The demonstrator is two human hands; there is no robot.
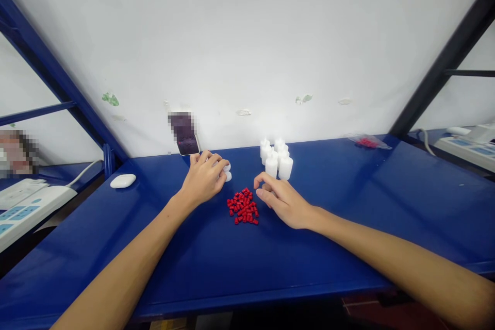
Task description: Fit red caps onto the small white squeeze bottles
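On the blue table, several small red caps [244,207] lie in a loose pile between my hands. My left hand [204,175] is closed over white rounded things [228,171] beyond the pile; they look like small bottles, mostly hidden under the fingers. My right hand [284,200] hovers at the pile's right side, fingers curved and thumb apart from the index finger, with nothing visible between them. Just beyond it stands a cluster of white bottles [285,166], upright with narrow nozzle tips.
A folding phone [188,144] is propped against the wall. On the left lies a white rounded case [122,181]. A clear bag with red pieces [367,142] rests at the back right. Power strips [34,209] sit beyond the blue frame post [73,82].
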